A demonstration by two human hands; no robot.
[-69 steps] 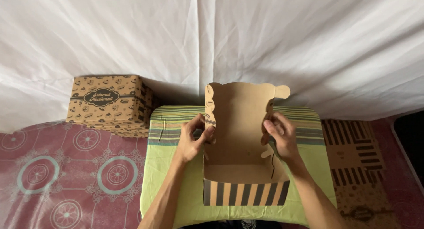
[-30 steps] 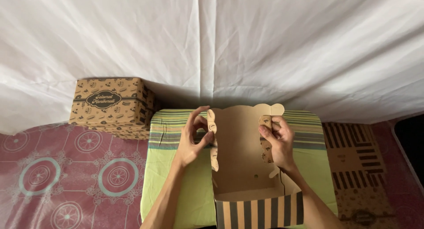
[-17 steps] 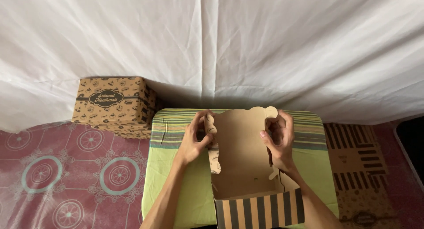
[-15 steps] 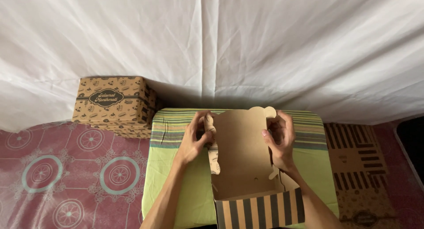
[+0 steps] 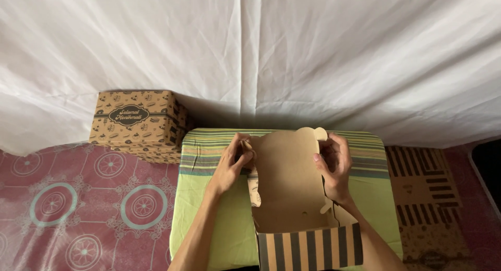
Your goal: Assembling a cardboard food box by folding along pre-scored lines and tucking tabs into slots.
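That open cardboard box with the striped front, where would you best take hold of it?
By the two side edges of the raised lid flap, one from each side, as the left hand and right hand do now. The cardboard box is thin, open and floppy; its striped front wall gives little purchase.

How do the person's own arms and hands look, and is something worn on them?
Both forearms are bare as far as the picture shows; no sleeve comes into view. The left hand and the right hand wear no gloves. I see no ring, watch or bracelet on them. The fingernails look short and unpainted, though they are small in this view.
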